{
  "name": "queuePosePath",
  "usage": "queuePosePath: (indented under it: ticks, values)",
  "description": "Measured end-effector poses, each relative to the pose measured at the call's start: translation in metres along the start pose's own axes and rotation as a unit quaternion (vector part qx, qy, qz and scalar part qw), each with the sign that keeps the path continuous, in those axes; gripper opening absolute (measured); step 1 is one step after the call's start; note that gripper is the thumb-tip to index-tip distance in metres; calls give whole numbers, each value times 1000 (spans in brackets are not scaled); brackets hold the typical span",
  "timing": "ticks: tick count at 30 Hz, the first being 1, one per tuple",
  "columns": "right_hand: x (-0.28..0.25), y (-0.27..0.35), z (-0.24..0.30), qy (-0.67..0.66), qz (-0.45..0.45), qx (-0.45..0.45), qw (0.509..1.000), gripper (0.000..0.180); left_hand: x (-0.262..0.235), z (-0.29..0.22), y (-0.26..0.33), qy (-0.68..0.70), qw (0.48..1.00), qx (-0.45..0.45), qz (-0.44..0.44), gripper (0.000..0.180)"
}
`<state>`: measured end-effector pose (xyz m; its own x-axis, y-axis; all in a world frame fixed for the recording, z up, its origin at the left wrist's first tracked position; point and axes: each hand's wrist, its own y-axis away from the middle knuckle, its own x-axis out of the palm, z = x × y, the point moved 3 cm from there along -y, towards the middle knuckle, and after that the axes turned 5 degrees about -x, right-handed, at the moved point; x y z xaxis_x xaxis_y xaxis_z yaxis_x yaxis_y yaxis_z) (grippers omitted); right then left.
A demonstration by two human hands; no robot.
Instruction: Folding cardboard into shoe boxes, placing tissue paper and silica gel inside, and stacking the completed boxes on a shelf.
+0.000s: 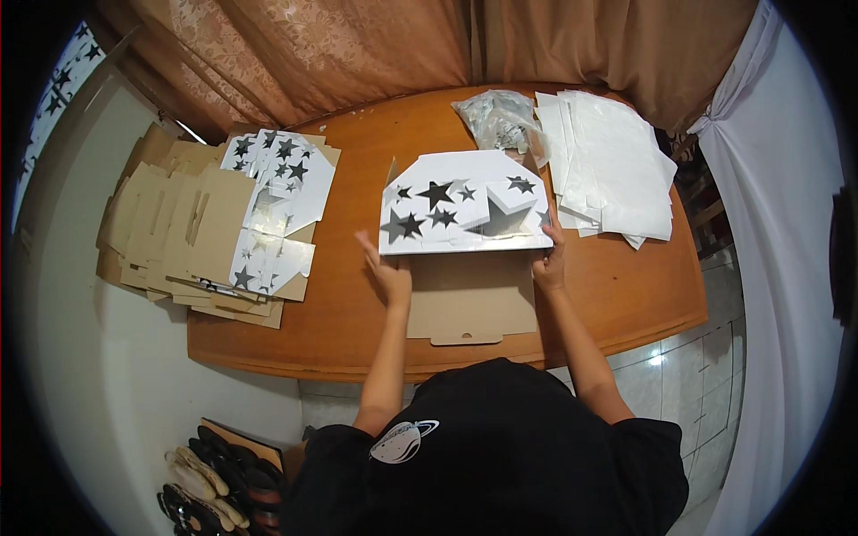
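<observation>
In front of me on the table stands a partly folded cardboard box (465, 201), its upright panel white with black and grey stars. A plain brown flap (474, 299) with a small tab stretches from it toward me. My left hand (390, 275) is at the box's lower left corner, fingers stretched out and apart, some of them hidden by the panel. At the right end, my right hand (550, 259) grips the box's edge with bent fingers.
Flat brown and star-printed box blanks (192, 223) lie stacked at the left of the wooden table (349, 335). A clear plastic bag (500, 121) and white sheets (617, 170) lie at the back right. Shoes (219, 482) stand on the floor at the lower left.
</observation>
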<state>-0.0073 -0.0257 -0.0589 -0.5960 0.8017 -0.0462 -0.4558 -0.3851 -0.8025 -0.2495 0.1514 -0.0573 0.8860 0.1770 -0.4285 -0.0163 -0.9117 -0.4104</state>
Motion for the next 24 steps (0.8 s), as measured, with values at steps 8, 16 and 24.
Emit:
queuePosePath:
  ticks: [8,16,24]
  values:
    - [1,9,-17,44,-33,33,998,53,-2,-13,4,22,950,307,52,58]
    - [0,2,-18,-26,-35,41,998,57,-16,-18,2,88,949,289,91,64]
    - [-51,-17,11,119,285,130,942,53,-66,-20,-25,-36,895,369,247,54]
